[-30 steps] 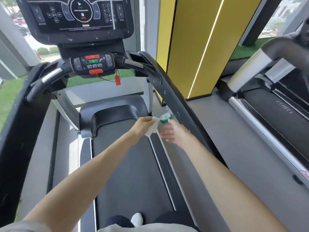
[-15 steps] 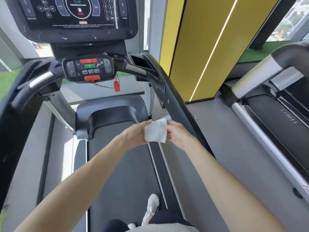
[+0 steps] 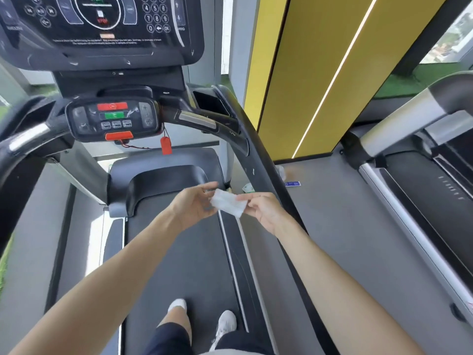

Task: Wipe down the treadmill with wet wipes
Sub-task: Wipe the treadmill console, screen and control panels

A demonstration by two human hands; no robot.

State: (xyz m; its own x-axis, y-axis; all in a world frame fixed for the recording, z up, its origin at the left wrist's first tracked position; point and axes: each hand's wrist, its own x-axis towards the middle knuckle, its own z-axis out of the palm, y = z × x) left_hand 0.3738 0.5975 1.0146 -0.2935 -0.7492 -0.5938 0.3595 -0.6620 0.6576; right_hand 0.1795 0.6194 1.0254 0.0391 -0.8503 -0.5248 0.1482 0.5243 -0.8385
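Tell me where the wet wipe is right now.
In the head view the wet wipe is mid-frame, held between the left hand and the right hand, above the right edge of the treadmill belt, beside the right handrail.

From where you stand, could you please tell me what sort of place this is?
Most likely a gym: a treadmill console with keypad ahead, its belt underfoot, and a second treadmill alongside on the right.

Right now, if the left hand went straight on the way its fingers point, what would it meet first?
Probably the right hand, which pinches the other edge of the wet wipe that the left hand holds; beyond them stands the black side rail, though depth is unclear.
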